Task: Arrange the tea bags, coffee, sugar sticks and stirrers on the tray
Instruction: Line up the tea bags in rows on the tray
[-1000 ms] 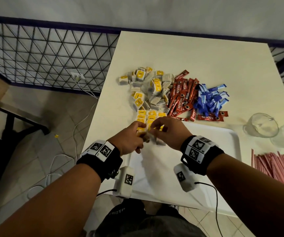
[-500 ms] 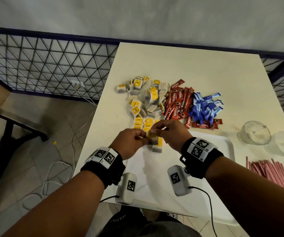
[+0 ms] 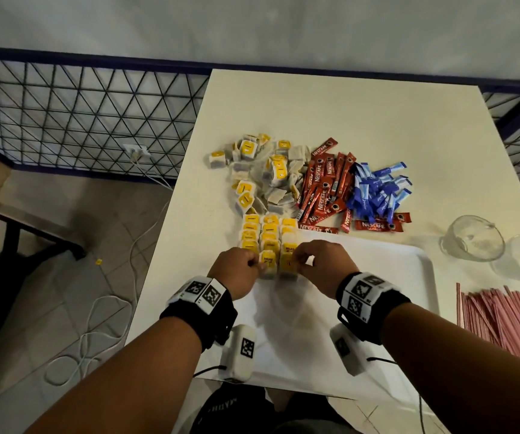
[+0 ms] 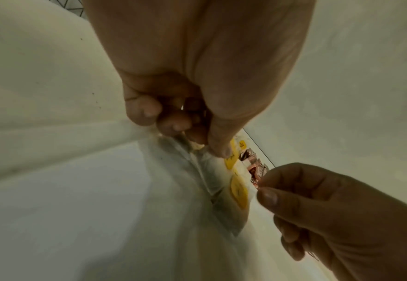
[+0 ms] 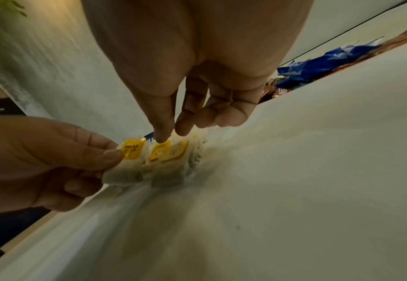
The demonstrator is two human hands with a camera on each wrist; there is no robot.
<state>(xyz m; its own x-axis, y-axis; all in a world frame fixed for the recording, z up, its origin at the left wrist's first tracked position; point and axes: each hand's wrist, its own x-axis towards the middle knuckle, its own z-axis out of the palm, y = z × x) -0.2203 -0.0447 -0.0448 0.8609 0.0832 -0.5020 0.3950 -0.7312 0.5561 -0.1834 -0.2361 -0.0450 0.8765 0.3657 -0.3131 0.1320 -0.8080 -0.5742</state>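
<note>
Compared with a second ago, both hands sit lower and further apart: then they met over one tea bag held between them at the tray's far-left corner, now each works its own bag at the near end of the rows. The left hand [image 3: 240,270] pinches a yellow-tagged tea bag [image 3: 267,264] between thumb and curled fingers, as the right wrist view shows plainly. The right hand [image 3: 324,265] has thumb and forefinger tips down on the tag of the neighbouring tea bag [image 3: 287,261], at 3 o'clock of the first; its other fingers hang loosely curled. Whether it pinches or only presses I cannot tell for sure, though it looks like a light pinch.

In my judgement this means two more bags are being seated, extending the three rows of arranged tea bags [image 3: 269,234] toward the person along the left side of the white tray [image 3: 408,277].

Much is left. The loose tea bag pile [image 3: 268,177] lies on the tabletop [image 3: 377,126] at 12 o'clock of the tray, the red Nescafe coffee sticks [image 3: 324,189] beside it at 1 o'clock, the blue sugar sticks [image 3: 377,192] further right. The pink stirrers [image 3: 502,317] lie at 3 o'clock of the tray, with two glass cups [image 3: 471,239] beyond them.
</note>
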